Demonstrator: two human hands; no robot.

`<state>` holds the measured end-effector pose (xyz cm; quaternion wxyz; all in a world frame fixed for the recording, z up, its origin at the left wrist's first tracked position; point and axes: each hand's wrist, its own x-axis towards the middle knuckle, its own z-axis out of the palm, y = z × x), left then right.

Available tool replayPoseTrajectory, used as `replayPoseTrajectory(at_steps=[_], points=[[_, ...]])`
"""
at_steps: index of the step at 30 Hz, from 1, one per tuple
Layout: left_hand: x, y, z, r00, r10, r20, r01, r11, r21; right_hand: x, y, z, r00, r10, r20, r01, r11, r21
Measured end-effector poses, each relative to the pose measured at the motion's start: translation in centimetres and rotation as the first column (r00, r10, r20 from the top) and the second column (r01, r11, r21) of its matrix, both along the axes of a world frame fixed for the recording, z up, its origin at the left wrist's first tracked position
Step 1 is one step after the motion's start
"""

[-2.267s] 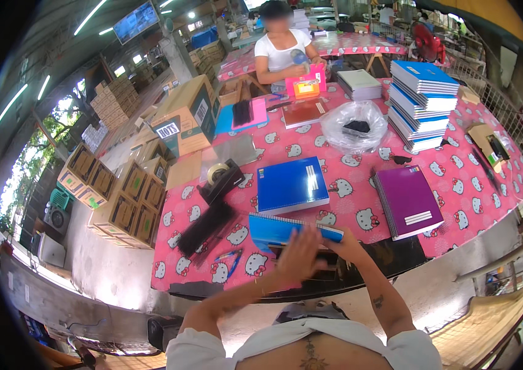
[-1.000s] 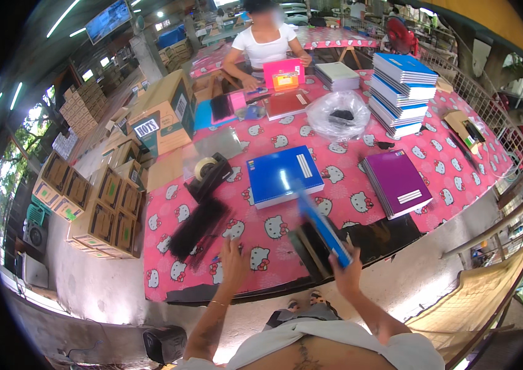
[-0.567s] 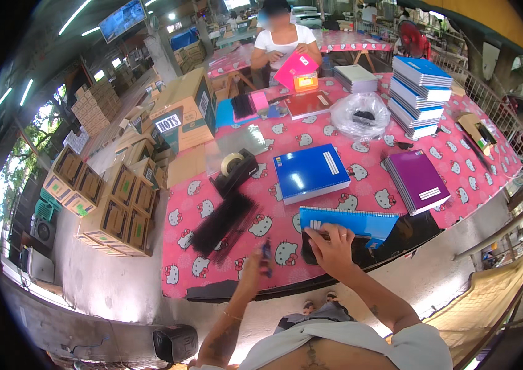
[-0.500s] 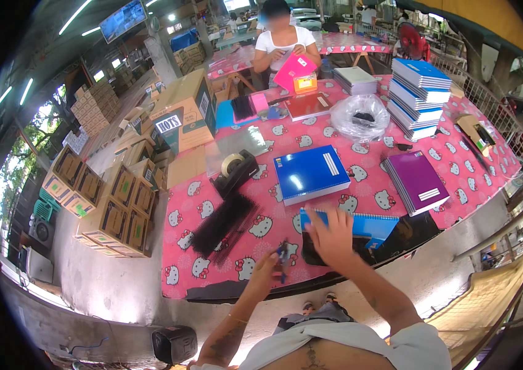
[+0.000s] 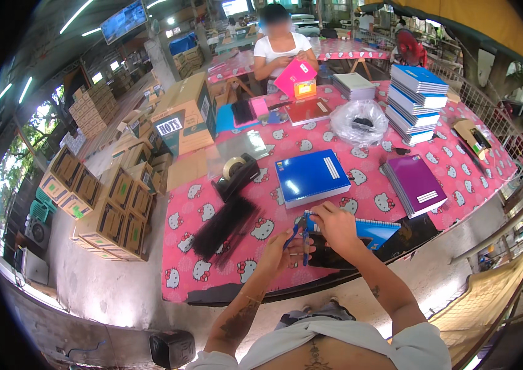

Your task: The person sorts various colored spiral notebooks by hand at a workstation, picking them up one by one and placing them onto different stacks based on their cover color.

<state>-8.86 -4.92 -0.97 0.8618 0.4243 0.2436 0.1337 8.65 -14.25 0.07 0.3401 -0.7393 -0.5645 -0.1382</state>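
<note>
Blue notebook (image 5: 379,234) lies tilted at lower centre-right of the frame, its spiral edge (image 5: 372,223) uppermost. We put the step in hand as close work on the binding's left end. The left hand (image 5: 281,251), lower centre, has its fingers around a blue-handled tool (image 5: 294,237), pliers or cutters by the look of it, handles somewhat parted. The right hand (image 5: 336,226) has its fingers drawn in narrow on that same end of the notebook; whether they pinch wire or cover, we cannot tell. Tool tip lost against the fingertips. By our judgement the next move calls for a steady right hand and the tool's nose lined up with the wire end, clear of cover and fingers.

Surface: pink patterned cloth (image 5: 192,264), with a black patch (image 5: 410,237) along the near edge. Left of centre we note a tape dispenser (image 5: 236,174) and a bundle of thin dark strands (image 5: 224,229); mid-frame, a blue notebook pile (image 5: 312,176); right of it, purple notebooks (image 5: 415,184). Further back, a clear plastic bag (image 5: 346,124) and a tall blue-and-white stack (image 5: 417,103).

Room: a co-worker in a white top (image 5: 281,50) at upper centre, behind a pink folder (image 5: 292,75). Large carton (image 5: 181,118) upper left, more boxes (image 5: 116,213) below it; red fan (image 5: 408,47) upper right; hanging screen (image 5: 122,23) upper left.
</note>
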Motion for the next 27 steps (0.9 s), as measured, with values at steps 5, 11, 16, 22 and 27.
replayPoseTrajectory(at_steps=[5, 11, 16, 22, 27], points=[[0.2, 0.0, -0.2, 1.000, 0.009, -0.009, -0.009, 0.999, -0.037, 0.1, 0.2, 0.1, 1.000, 0.005, -0.009, -0.005, 1.000, -0.012], [1.9, -1.0, 1.0, 0.945, 0.318, 0.078, 0.043, -0.357, 0.933, 2.3, -1.7, -0.2, 1.000, 0.001, -0.018, -0.001, 1.000, -0.025], [-3.5, 5.1, -8.2, 0.959, 0.189, -0.212, 0.078, 0.543, 0.836, 6.7, -8.5, 2.0, 0.997, 0.002, -0.081, -0.019, 0.977, -0.210], [-3.2, 3.3, -13.5, 0.798, 0.594, -0.098, 0.338, -0.307, 0.890, 25.9, -17.9, 5.9, 0.878, -0.279, -0.388, 0.378, 0.902, 0.209], [0.9, 5.0, -12.0, 0.764, 0.644, -0.041, 0.043, 0.013, 0.999, 41.9, -17.8, -1.6, 0.517, -0.195, -0.833, 0.408, 0.912, 0.040]])
